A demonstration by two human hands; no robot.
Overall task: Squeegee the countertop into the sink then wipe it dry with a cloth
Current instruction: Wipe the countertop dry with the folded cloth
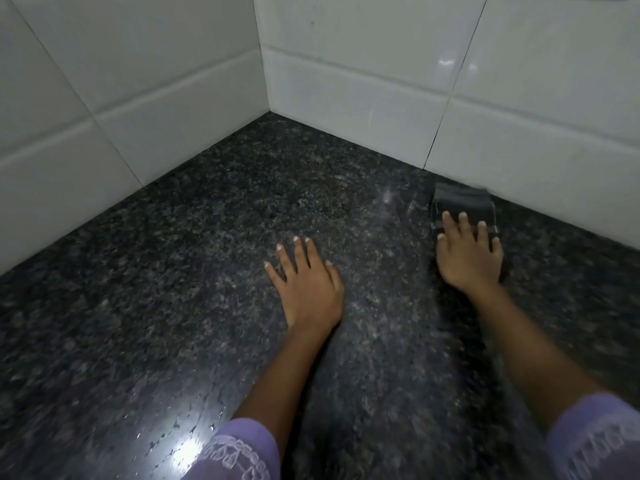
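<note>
The dark speckled granite countertop [180, 278] fills the lower view, running into a tiled corner. My right hand [467, 258] presses flat on a folded dark grey cloth [460, 202], close to the right wall; the cloth's far half sticks out beyond my fingertips. My left hand [308, 282] lies palm down on the bare counter in the middle, fingers spread, holding nothing. Small water droplets [180, 424] glint near the front, beside my left sleeve. No squeegee and no sink are in view.
White wall tiles [145, 98] rise on the left and white wall tiles [519, 109] on the right, meeting at the corner [268, 112]. A bright light reflection [187, 448] shines on the counter near the front edge.
</note>
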